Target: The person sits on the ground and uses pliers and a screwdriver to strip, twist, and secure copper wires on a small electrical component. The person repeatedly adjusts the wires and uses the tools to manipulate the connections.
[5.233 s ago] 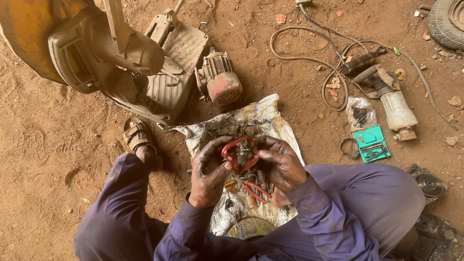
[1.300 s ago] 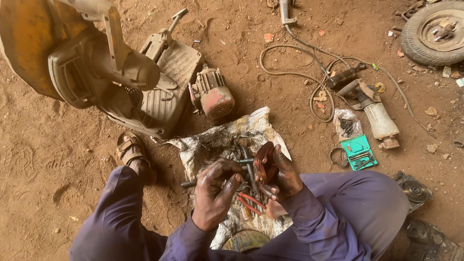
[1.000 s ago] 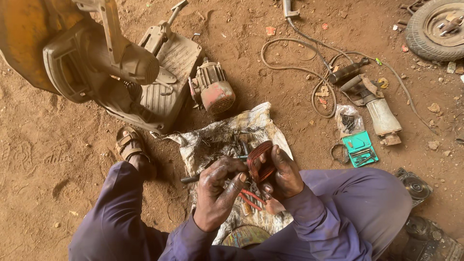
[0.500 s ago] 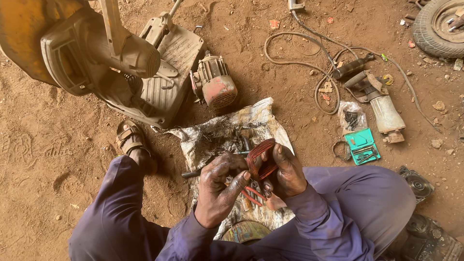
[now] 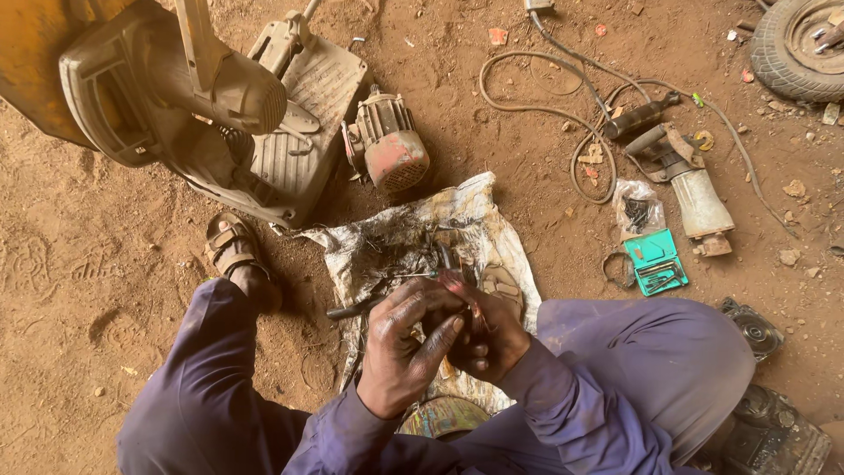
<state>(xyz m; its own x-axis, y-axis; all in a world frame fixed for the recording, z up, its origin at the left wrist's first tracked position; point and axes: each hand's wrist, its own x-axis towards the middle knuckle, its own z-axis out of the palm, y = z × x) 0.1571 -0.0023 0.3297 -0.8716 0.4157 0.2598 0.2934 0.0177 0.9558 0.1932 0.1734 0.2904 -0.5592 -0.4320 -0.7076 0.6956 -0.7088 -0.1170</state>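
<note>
On bare reddish dirt point(image 5: 105, 290), a large grey metal cut-off saw with a ribbed base point(image 5: 264, 123) is seen at the upper left, and a worn rubber tyre point(image 5: 791, 53) at the upper right corner. A stained, crumpled white sack spread as a work mat point(image 5: 492, 220) lies in the middle, just below a small electric motor with a faded red end cap point(image 5: 387, 145). To the right, a grey power tool with a pale cylindrical body point(image 5: 694, 189) is lying among a looped grey cable point(image 5: 527, 105), with a small open turquoise plastic case of bits point(image 5: 655, 261) just beside it.

Over the sack, between the knees, the grease-blackened left hand point(image 5: 400, 347) and right hand point(image 5: 488, 339) are pressed together, both closed around a small reddish metal part point(image 5: 457, 283), of which only the upper edge is visible above the fingers. What exactly the part is cannot be told. A thin dark rod-like tool point(image 5: 356, 308) is seen projecting leftward from beneath the left hand; whether it is gripped or merely lying on the sack cannot be told.

A slip is judged the main risk: with both hands coated in grease, the part could be lost from the grip and dropped among the loose dark scraps on the sack or into the dirt, where small pieces would be hard to find and grit could be carried back into the mechanism. Fingers could also be pinched if force is applied while the part is so closely enclosed.
</note>
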